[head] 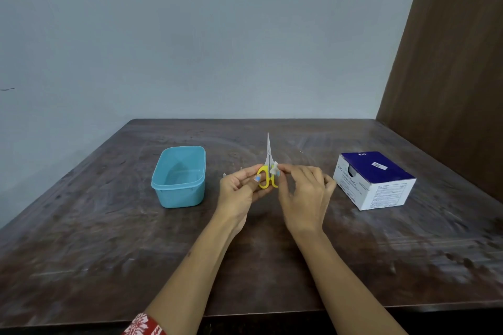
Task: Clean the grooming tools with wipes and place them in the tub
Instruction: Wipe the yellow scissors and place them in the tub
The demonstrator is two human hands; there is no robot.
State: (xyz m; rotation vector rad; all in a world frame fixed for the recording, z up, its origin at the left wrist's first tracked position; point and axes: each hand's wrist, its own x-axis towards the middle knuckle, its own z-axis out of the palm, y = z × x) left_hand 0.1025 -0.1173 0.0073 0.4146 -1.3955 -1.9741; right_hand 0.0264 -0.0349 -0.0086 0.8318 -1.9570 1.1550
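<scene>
Small scissors (268, 155) with yellow handles and thin steel blades point away from me over the middle of the table. My left hand (241, 193) grips the yellow handles from the left. My right hand (304, 193) pinches a small white wipe (274, 168) against the scissors just above the right handle loop. A light blue plastic tub (179, 175) stands open to the left of my hands, with nothing visible inside.
A white and dark blue box of alcohol swabs (374, 179) sits at the right of the dark wooden table (109, 239). A small white scrap (224, 174) lies behind my left hand. A brown panel (449, 76) rises at the far right.
</scene>
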